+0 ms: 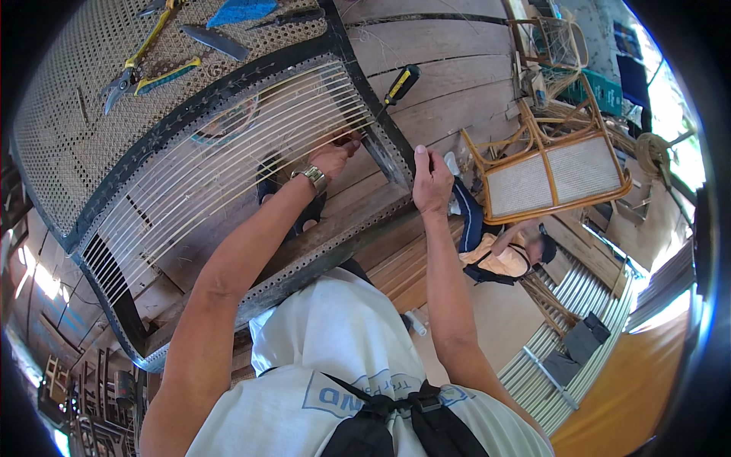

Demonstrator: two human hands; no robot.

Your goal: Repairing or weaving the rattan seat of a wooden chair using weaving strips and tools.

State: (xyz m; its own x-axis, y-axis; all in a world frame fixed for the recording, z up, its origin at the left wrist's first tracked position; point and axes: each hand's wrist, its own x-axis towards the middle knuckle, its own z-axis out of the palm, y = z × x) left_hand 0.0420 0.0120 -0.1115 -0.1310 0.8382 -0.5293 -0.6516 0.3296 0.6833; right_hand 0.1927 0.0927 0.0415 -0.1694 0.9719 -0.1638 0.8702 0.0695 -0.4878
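While my left hand [333,158] reaches in among the pale cane strands [228,164] stretched across the dark perforated seat frame [335,244], its grip is pinched together on one strand near the frame's far corner; a silver wristwatch [314,178] sits just behind it. Just to the right of that, past the dark frame rail [378,145], my right hand [431,181] stands with its grip closed, thumb up, apparently on a thin strand end, though I cannot make out the strand itself.

The strands lie side by side, their long axis running from low on my left up toward my left grip, slightly fanned, over weathered wooden floor planks [449,84]. Beyond my left grip, touching the rail's outer side, a screwdriver with a black and yellow handle [400,84] points down toward the frame corner. Far to the left of both grips a finished woven cane panel [61,129] carries yellow-handled pliers [137,65], a dark knife blade [215,42] and a blue scrap [241,11].

To the right of my right grip, a rattan chair frame with a woven cane back [552,171] lies tilted, and another person in a pale top [499,255] sits below it, well apart from my hands.
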